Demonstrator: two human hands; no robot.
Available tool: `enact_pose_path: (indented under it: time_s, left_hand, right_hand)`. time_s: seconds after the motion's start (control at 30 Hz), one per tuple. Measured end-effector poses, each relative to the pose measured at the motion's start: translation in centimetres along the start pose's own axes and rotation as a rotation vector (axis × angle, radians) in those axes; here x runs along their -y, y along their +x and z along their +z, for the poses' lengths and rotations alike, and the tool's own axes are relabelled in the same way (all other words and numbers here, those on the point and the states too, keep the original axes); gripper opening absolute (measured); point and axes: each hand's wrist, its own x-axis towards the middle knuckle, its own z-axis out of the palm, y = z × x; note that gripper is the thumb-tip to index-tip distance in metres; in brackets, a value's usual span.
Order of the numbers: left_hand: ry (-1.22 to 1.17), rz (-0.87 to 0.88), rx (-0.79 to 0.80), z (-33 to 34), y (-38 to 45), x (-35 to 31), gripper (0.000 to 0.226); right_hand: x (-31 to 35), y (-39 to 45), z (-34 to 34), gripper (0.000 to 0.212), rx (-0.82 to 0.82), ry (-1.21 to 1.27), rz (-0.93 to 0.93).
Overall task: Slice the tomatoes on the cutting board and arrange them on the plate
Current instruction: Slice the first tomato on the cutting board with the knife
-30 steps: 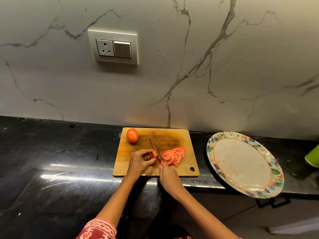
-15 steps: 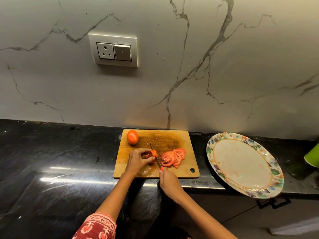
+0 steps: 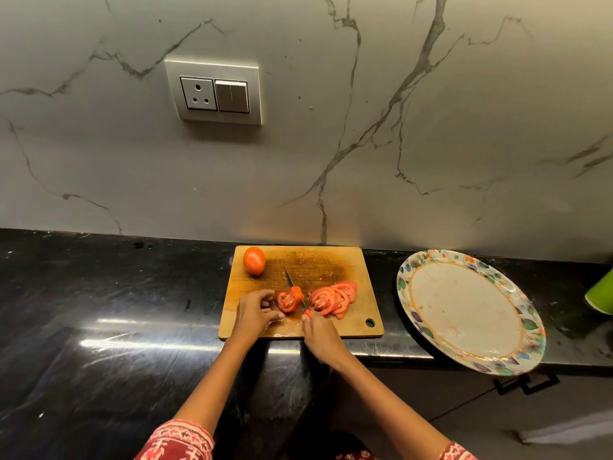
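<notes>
A wooden cutting board (image 3: 335,260) lies on the black counter. One whole tomato (image 3: 254,260) sits at its far left corner. A small tomato end piece (image 3: 289,300) lies cut face up near the middle. A fan of tomato slices (image 3: 335,298) lies to its right. My right hand (image 3: 320,333) grips a knife (image 3: 293,287) by its handle, the blade lying between end piece and slices. My left hand (image 3: 255,312) rests on the board just left of the end piece, fingers loosely curled and holding nothing. A flowered plate (image 3: 428,260) lies to the right.
The plate overhangs the counter's front edge. A green object (image 3: 600,295) stands at the far right edge of the view. A marble wall with a socket and switch panel (image 3: 214,92) rises behind the counter. Wide black counter (image 3: 99,310) stretches to the left.
My left hand has let go of the tomato end piece and drawn back left. The end piece now lies with its cut face up beside the knife.
</notes>
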Motion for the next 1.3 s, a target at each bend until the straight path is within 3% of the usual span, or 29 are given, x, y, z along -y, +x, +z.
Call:
enact_pose_path:
  time_s: [0.2, 0.33, 0.63, 0.83, 1.03, 1.3]
  left_hand:
    - [-0.043, 0.010, -0.038, 0.8, -0.1, -0.3, 0.035]
    - [-0.075, 0.029, -0.062, 1.0, -0.4, -0.3, 0.031]
    - [0.061, 0.164, -0.143, 1.2, -1.2, -0.3, 0.022]
    - [-0.104, 0.242, -0.102, 0.0, -0.4, -1.0, 0.041]
    - [0.020, 0.328, -0.061, -0.9, 0.7, -0.9, 0.031]
    - [0.135, 0.266, -0.015, -1.0, 1.9, -0.6, 0.039]
  right_hand:
    - [0.3, 0.5, 0.6, 0.020, -0.010, 0.015, -0.006]
    - [0.6, 1.0, 1.1, 0.031, -0.046, 0.002, 0.017]
    - [1.4, 1.4, 1.7, 0.033, -0.095, -0.010, 0.029]
    - [1.1, 1.0, 1.7, 0.033, -0.117, -0.081, 0.021]
    - [1.4, 0.9, 1.8, 0.030, -0.118, -0.127, 0.028]
    - [1.9, 0.8, 1.8, 0.030, -0.110, -0.167, 0.041]
